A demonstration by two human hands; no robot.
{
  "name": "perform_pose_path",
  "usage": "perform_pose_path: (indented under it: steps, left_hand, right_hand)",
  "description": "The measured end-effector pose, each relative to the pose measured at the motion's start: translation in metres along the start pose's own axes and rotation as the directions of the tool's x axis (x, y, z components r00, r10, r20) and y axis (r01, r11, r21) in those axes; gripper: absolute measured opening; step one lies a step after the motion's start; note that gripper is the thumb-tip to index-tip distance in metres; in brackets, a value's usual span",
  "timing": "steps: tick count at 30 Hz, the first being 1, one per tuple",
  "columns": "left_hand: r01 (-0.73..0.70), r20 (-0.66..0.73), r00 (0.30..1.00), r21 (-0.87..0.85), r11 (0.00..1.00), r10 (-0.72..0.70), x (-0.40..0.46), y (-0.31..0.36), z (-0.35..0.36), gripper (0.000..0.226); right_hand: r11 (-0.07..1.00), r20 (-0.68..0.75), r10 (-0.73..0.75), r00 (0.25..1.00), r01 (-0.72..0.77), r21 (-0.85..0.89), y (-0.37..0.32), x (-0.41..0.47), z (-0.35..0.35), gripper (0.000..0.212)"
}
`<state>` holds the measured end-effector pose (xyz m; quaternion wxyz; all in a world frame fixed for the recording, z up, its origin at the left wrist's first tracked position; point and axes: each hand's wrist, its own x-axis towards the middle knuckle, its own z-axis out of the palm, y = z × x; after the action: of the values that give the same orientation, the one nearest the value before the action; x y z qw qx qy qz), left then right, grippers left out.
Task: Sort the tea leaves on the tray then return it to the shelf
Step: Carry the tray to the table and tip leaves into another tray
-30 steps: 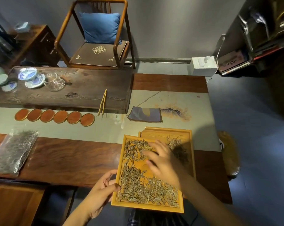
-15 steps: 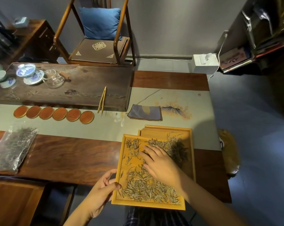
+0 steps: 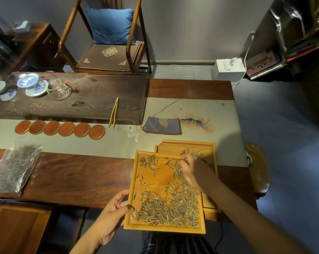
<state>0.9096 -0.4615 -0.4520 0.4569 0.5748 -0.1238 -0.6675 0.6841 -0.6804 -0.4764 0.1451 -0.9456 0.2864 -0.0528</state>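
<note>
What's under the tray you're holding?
A second wooden tray lies beneath the held tray, its far edge and a few tea leaves showing. The rest is covered.

the surface (image 3: 78,178) is a long dark wooden top with a pale painted runner (image 3: 206,114) laid along its middle. taking the folded blue-grey cloth (image 3: 162,125) on the runner as landmark: just left of it sits a dark wooden tea board (image 3: 100,96), with a row of six round reddish coasters (image 3: 59,127) further left along the board's near edge. nearer than the cloth lies a bamboo tray (image 3: 208,149), and far left a clear bag of tea leaves (image 3: 14,169) rests on bare wood.
</note>
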Motion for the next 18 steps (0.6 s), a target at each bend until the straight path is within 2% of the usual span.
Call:
perform_pose_path:
  steps: [4,8,10,14,18]
  left_hand:
    - [-0.005,0.003,1.000,-0.033,0.999,0.005,0.000,0.000,-0.002,0.057]
    - [-0.003,-0.007,1.000,-0.040,0.999,0.003,0.002,-0.002,-0.003,0.056]
    - [-0.003,-0.011,1.000,-0.029,1.000,0.003,0.003,-0.004,-0.003,0.056]
    - [-0.002,0.002,1.000,-0.028,1.000,0.002,0.005,-0.002,0.002,0.059]
    - [-0.013,0.036,0.999,-0.002,1.000,0.013,0.007,0.003,0.007,0.058]
  right_hand:
    - [0.999,-0.079,0.017,0.997,-0.014,0.039,-0.005,-0.011,-0.015,0.032]
    - [0.977,0.018,-0.025,1.000,0.021,0.211,-0.029,-0.044,-0.020,0.064]
    - [0.965,0.023,-0.065,0.998,0.057,0.256,-0.055,-0.057,-0.010,0.071]
    - [0.965,0.015,-0.257,0.966,0.256,0.046,-0.092,-0.062,0.011,0.055]
    - [0.969,-0.009,-0.245,0.969,0.245,-0.012,-0.087,-0.049,0.015,0.043]
